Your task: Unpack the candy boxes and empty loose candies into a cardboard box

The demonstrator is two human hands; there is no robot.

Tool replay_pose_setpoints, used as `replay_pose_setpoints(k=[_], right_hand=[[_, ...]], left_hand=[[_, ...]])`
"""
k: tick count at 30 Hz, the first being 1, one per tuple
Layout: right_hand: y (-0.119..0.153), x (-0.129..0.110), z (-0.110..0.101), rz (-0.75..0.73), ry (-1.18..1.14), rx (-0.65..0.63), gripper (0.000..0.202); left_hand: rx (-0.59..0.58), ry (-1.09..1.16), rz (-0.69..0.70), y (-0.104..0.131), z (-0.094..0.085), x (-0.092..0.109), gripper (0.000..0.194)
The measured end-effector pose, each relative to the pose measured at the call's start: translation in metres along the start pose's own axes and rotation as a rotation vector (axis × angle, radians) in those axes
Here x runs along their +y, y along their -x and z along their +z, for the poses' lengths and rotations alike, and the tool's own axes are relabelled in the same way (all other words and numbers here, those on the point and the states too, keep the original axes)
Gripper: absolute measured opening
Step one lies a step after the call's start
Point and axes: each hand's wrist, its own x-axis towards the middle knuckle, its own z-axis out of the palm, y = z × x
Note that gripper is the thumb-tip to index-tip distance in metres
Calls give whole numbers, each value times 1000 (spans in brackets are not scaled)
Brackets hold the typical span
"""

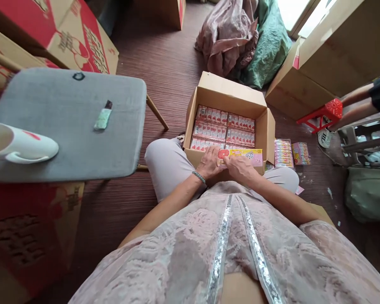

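One long box, yellow and pink, lies crosswise in front of you, its long axis running left to right, roughly parallel to the near edge of the open carton. You have it in a two-handed grasp: your left hand is closed round its left end, while your right hand grips the lower edge left of its middle, thumb side toward the left hand. The two hands are near each other, so the right end of the box reaches out free beyond your right fingers. How far your fingertips wrap underneath is hard to tell, since the box and your own knuckles cover them; nor can you tell from above whether the box rests on the carton's near flap or is just over it.

Directly beyond the box, away from your body, the small packs sit inside the carton in two columns, their rows also running left to right, much like the box. The nearest row is partly covered by the box and your hands. Your left hand is nearer the left column; your right hand is nearer the wrapped packs on the floor, just beside the carton's right wall. A smaller colourful pack lies to the right of those.
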Motion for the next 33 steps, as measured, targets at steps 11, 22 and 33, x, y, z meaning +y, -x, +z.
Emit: replay_pose_setpoints(k=[11,22,33], right_hand=[[-12,-7,2,9,89,-3,40],[47,114,47,281,114,-37,41],[43,102,51,193,-85,333,56]], left_hand=[[-120,35,-72,-7,-13,11,45],[-153,7,-70,-7,-12,11,69],[-142,-43,-55,-5,-6,1,68]])
